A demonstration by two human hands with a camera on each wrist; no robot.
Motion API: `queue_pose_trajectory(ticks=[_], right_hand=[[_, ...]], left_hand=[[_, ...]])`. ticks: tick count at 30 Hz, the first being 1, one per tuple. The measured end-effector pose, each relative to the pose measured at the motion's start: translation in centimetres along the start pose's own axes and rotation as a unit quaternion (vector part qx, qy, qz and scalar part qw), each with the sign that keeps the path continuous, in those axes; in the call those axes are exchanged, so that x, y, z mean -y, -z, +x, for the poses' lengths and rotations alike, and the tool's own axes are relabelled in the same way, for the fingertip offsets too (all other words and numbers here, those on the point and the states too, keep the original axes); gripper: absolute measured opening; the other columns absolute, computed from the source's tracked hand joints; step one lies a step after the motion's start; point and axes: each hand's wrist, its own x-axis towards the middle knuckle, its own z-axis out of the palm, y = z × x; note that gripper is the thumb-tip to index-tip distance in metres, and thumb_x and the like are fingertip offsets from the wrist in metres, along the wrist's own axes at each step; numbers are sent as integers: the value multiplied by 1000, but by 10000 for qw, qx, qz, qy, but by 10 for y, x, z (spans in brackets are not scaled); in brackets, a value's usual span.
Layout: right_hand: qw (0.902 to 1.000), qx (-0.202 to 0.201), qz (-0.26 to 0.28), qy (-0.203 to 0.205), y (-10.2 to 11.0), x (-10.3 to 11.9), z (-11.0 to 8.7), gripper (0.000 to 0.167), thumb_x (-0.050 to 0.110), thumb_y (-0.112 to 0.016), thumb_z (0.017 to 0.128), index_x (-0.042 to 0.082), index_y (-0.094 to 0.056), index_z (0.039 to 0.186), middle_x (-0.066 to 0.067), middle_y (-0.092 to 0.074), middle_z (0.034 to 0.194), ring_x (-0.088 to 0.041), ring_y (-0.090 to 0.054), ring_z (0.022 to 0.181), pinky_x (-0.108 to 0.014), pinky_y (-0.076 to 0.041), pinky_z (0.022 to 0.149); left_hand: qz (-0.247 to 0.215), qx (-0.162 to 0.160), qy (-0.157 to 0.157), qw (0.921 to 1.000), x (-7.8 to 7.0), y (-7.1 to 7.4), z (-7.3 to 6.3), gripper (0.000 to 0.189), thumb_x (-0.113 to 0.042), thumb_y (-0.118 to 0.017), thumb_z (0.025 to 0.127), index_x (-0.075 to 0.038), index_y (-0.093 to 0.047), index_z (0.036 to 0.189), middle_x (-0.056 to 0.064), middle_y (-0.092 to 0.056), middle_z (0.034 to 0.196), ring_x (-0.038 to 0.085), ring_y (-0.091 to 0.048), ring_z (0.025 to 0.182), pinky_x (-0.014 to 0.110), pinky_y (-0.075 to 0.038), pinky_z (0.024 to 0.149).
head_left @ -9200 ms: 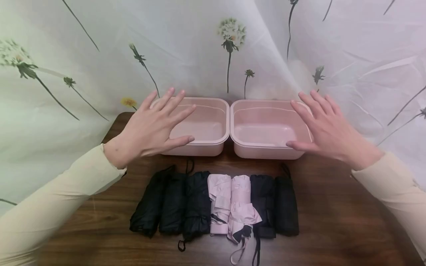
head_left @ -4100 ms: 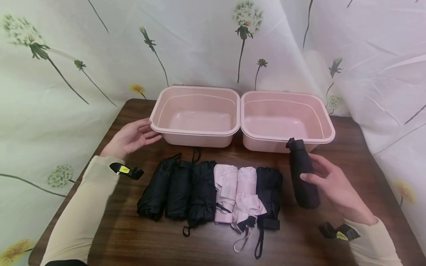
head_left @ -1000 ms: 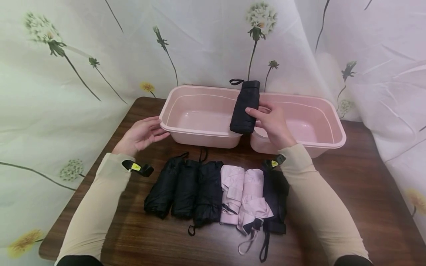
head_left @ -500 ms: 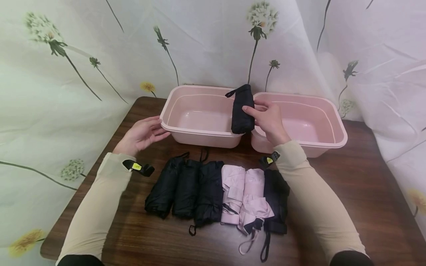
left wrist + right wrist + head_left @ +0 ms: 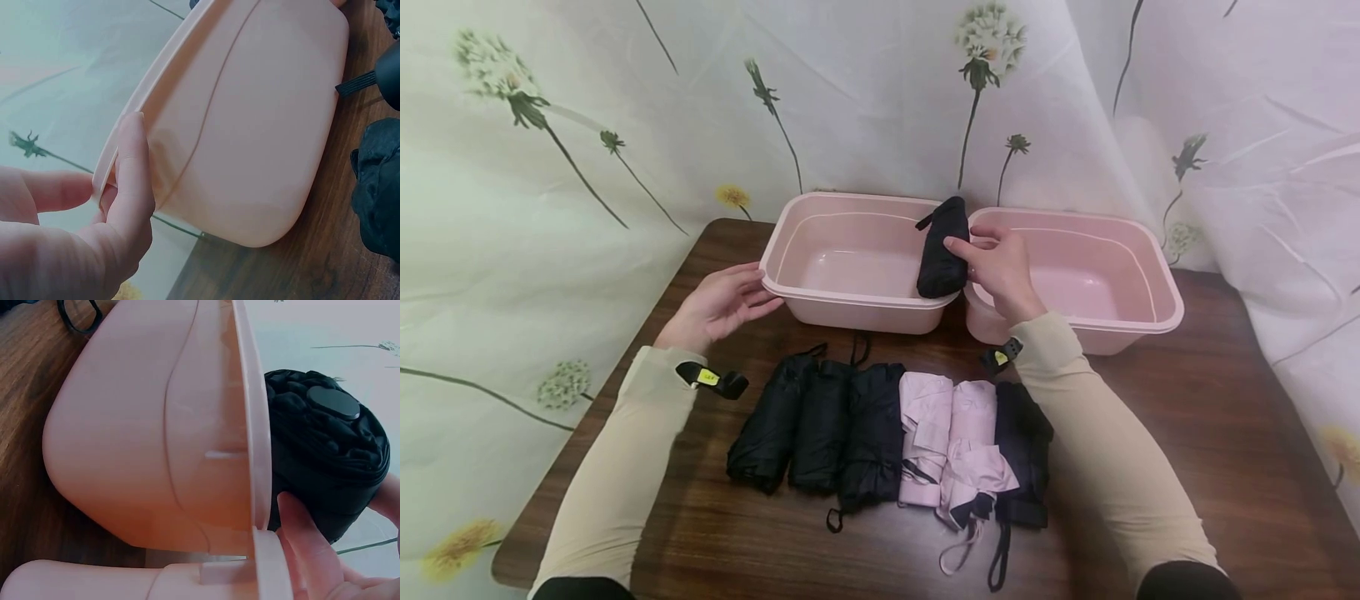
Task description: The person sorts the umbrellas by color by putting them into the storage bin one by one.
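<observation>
My right hand (image 5: 1004, 268) grips a black folded umbrella (image 5: 945, 250) over the right end of the left pink plastic basin (image 5: 856, 313). The umbrella leans at a slant, low at the basin's rim, its wrist loop toward the back; in the right wrist view its bunched end (image 5: 328, 419) stands just past the rim. My left hand (image 5: 718, 304) pinches the left basin's left rim, thumb and fingers on either side of it in the left wrist view. In front lies a row of folded umbrellas, several black ones (image 5: 820, 425) and two pale pink ones (image 5: 923, 433).
A second pink basin (image 5: 1150, 325) stands right beside the first. Both rest on a dark brown wooden table (image 5: 1165, 467), with a white flower-printed cloth (image 5: 865, 100) hanging behind. Cord loops (image 5: 997, 558) trail from some umbrellas toward the front.
Earlier both hands were spread over the basins. The right hand took the row's rightmost black umbrella, carried it left, and has just lowered and tilted it. The left hand took hold of the rim.
</observation>
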Motion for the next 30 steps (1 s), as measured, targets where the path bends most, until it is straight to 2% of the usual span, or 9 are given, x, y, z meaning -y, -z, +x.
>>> queue_pose_trajectory(ticks=[5, 11, 18, 24, 30], right_hand=[[10000, -72, 39, 29, 0, -1, 1, 52, 20, -74, 85, 3, -54, 129, -19, -64, 117, -9, -64, 74, -18, -55, 61], [9989, -136, 192, 395, 7, 4, -1, 43, 10, -67, 88, -1, -53, 127, -16, -62, 114, -15, -63, 90, -27, -59, 65], [9971, -220, -204, 698, 26, 5, -10, 41, 18, -67, 90, 2, -56, 127, -12, -62, 114, -13, -61, 91, -22, -58, 62], [9935, -297, -510, 970, 45, 7, -20, 42, 23, -66, 91, 4, -56, 127, -14, -62, 117, -20, -63, 95, -20, -56, 63], [9894, -423, -793, 1144, 64, 14, -35, 41, 28, -65, 92, 9, -56, 127, -9, -62, 118, -13, -62, 94, -23, -57, 69]], left_hand=[[23, 14, 2, 10000, 1, -1, 1, 41, -7, -49, 100, -7, -38, 140, 6, -63, 113, 19, -68, 96, 34, -59, 78], [-48, 83, 2, 10000, 1, -2, 2, 35, -6, -48, 101, -7, -43, 136, 5, -66, 107, 19, -68, 94, 35, -59, 78], [85, -1, -90, 9999, 1, -3, 5, 32, -7, -48, 101, -6, -46, 132, 6, -64, 109, 19, -68, 91, 34, -59, 78], [265, -156, -90, 9995, 2, -3, 6, 38, -9, -48, 101, -7, -41, 138, 3, -65, 105, 18, -68, 93, 33, -59, 79], [295, -147, -70, 9994, 2, -4, 7, 38, -10, -48, 101, -7, -40, 138, 2, -66, 103, 17, -68, 93, 33, -59, 80]])
